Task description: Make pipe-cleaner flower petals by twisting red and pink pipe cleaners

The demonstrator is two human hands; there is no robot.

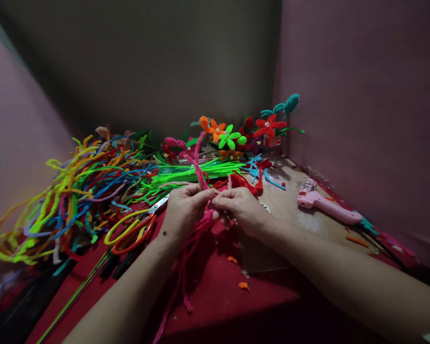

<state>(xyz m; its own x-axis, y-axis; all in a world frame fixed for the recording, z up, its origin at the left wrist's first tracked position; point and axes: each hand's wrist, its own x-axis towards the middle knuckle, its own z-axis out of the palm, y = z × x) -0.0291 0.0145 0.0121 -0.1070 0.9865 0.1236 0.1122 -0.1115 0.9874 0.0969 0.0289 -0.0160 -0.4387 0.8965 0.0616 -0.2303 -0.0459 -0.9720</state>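
Observation:
My left hand [185, 206] and my right hand [241, 207] meet at the middle of the table, both pinched on a pink pipe cleaner [199, 172] that rises in a loop above my fingers. More pink strands [182, 272] hang from under my hands toward the near edge. Red pipe cleaner pieces [241, 181] lie just behind my right hand.
A big tangle of coloured pipe cleaners [75, 191] fills the left. Green stems [186, 173] lie behind my hands, finished pipe-cleaner flowers [232, 134] at the back corner. Scissors with orange handles [138, 229] rest at left, a pink glue gun [326, 205] at right. Walls close in behind and right.

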